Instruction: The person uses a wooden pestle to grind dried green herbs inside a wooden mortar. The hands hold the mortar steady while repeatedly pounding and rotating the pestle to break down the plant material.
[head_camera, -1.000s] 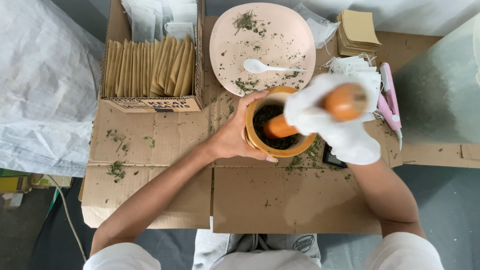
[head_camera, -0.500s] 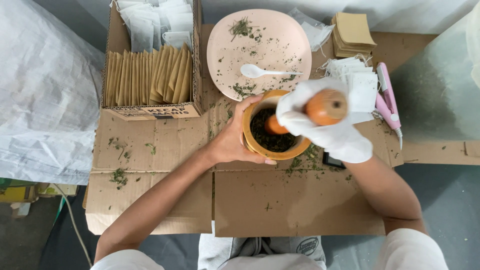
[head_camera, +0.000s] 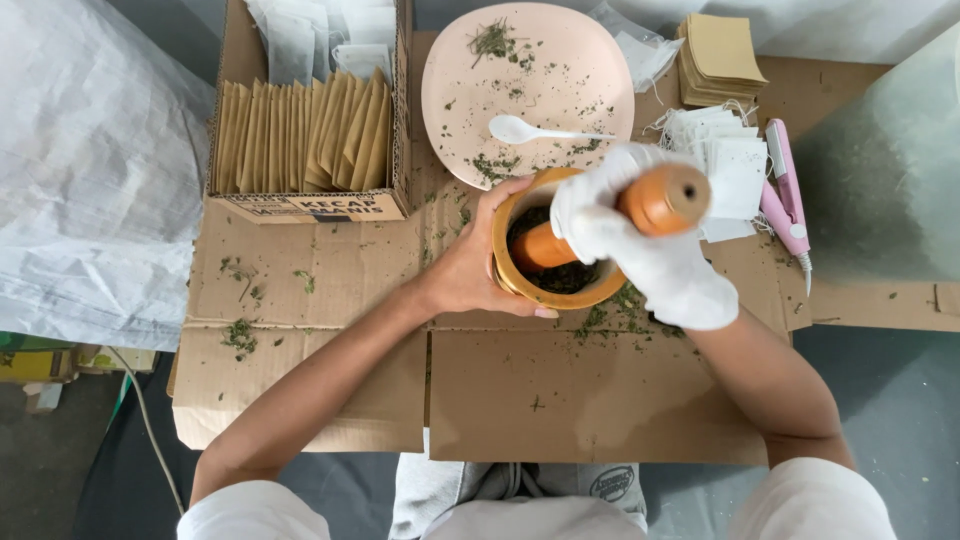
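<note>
The person's bare left hand (head_camera: 478, 262) cups the near-left wall of a wooden mortar (head_camera: 515, 280), fingers wrapped round its outside and pressed against it, thumb up at the rim. The mortar sits a little right of the middle of the flattened cardboard (head_camera: 560, 400), with dark green crushed herbs (head_camera: 570, 277) in its bowl. The right hand (head_camera: 650, 255), in a white glove, is closed tightly round an orange wooden pestle (head_camera: 665, 200); the pestle is tilted, its butt end pointing towards 2 o'clock and its working end down in the bowl among the herbs.

At 12 o'clock from the mortar, just beyond its rim, lies a pale pink plate (head_camera: 590, 80) sprinkled with herb crumbs, with a white plastic spoon (head_camera: 520, 130) on it. At 10 o'clock stands an open cardboard box (head_camera: 305, 207) filled with upright brown paper sachets (head_camera: 305, 135). At 2 o'clock, near the gloved hand, is a heap of white tea-bag papers with strings (head_camera: 725, 165), and beyond it a stack of brown square envelopes (head_camera: 720, 55). A pink handheld tool (head_camera: 785, 200) lies at 3 o'clock beside the white papers. Loose herb bits (head_camera: 240, 335) are scattered on the cardboard at 9 o'clock, well apart from the mortar.
</note>
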